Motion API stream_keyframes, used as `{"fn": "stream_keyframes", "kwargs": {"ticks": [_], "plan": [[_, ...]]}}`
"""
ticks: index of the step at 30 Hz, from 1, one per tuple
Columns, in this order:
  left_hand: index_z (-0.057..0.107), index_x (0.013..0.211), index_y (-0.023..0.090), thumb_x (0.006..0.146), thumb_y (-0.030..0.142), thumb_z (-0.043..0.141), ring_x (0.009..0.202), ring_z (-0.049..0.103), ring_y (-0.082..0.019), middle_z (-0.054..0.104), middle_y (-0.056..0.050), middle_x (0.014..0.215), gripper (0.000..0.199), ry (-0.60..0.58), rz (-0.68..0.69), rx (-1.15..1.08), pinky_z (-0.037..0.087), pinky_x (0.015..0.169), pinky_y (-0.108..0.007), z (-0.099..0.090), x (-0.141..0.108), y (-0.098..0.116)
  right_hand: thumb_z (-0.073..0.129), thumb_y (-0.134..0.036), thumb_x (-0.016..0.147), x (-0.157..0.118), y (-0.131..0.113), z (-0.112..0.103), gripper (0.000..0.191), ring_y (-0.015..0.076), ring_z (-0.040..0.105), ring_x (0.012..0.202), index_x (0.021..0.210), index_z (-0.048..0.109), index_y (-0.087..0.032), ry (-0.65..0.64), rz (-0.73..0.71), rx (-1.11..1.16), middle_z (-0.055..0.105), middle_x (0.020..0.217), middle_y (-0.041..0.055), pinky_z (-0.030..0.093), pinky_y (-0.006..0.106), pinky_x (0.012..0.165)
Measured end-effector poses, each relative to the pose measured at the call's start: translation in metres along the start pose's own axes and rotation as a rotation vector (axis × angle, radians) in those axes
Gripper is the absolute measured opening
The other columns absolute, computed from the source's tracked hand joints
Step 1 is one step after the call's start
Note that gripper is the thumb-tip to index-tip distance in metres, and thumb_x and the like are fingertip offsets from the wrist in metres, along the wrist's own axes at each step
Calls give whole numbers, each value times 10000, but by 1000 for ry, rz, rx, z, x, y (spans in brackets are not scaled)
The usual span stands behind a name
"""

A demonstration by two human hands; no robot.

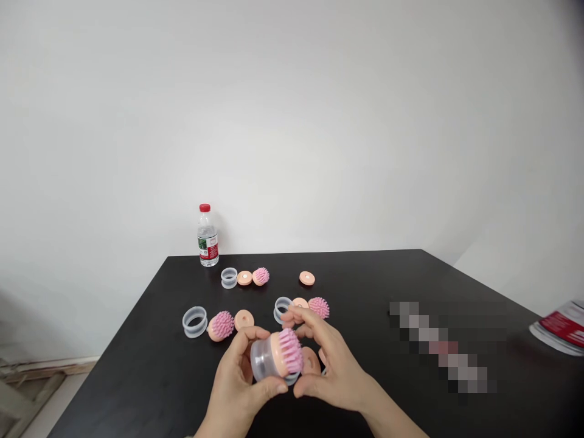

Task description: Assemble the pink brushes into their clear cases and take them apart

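Low over the table, my left hand [239,383] is closed around a translucent ring joined to a peach brush head with pink bristles [290,353]. The bristles point to the right. Beside them my right hand [331,365] is open, its thumb and fingers apart and curved. Behind my right fingers lie a clear ring [281,310], a peach disc [300,302] and another bristled brush head [319,307]. Another peach disc [310,362] is partly covered by my hands. Left of them are a clear ring [194,322], a brush head [222,326] and a peach disc [244,319].
On the black table [365,280], a water bottle with a red cap [208,237] stands at the back left. Near it lie a ring [229,278], a disc [245,278] and a brush head [261,276]. A separate disc [307,278] lies further right. A red-and-white object [563,328] sits at the right edge.
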State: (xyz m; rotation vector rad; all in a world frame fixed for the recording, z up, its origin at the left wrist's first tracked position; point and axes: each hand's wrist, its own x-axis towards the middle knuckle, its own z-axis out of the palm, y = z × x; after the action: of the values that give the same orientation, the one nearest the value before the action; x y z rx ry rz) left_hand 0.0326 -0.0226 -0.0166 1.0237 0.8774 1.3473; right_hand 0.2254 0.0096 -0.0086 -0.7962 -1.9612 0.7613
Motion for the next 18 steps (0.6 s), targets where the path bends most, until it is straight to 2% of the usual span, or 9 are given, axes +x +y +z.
{"fn": "stream_keyframes", "kwargs": {"ticks": [3,5,7,10,12,15,18], "plan": [[660,977,222,492,321,945,784,596,-175,658,-26,938,571,-2,11,4,476,681,-270,-1,1,-2,744,-421,824,-1,-3,-1,667,262,618,1111,1404,446,-282,-65,39,-2,573,1314,114,514,419,962],[658,973,225,495,308,940,783,601,-180,660,-25,933,561,-1,23,25,481,679,-274,-1,1,-4,742,-305,809,-1,-7,-1,661,252,622,1088,1397,444,-279,-68,56,-5,604,1248,95,509,414,961],[657,969,229,503,290,930,783,611,-189,662,-24,929,543,5,47,78,491,679,-281,-2,1,-5,771,-276,749,1,-10,1,706,229,636,970,1379,453,-267,-56,85,-8,628,1131,67,534,377,876],[661,957,243,534,229,897,780,626,-205,661,-13,910,484,29,147,258,510,681,-294,-2,-1,-8,757,-234,710,3,-13,5,669,148,586,714,1324,492,-255,-39,182,1,613,930,4,516,279,658],[661,941,256,585,166,844,780,637,-213,667,-9,900,411,45,299,440,523,693,-307,-2,-2,-9,708,-232,740,4,-13,9,551,106,517,587,1262,531,-236,-35,270,42,567,770,-41,460,229,545],[660,1016,281,728,91,696,845,669,-225,704,-34,940,347,20,666,677,544,751,-327,-6,-1,-9,626,-366,823,7,-11,14,372,89,494,451,1143,560,-187,-76,463,249,517,605,-74,443,205,435],[650,1155,279,806,63,614,899,698,-244,747,-74,955,412,-96,1083,836,565,790,-355,-12,4,-9,607,-490,803,10,-9,17,400,96,497,351,1009,565,-151,-138,678,528,581,540,-42,423,185,306]]}}
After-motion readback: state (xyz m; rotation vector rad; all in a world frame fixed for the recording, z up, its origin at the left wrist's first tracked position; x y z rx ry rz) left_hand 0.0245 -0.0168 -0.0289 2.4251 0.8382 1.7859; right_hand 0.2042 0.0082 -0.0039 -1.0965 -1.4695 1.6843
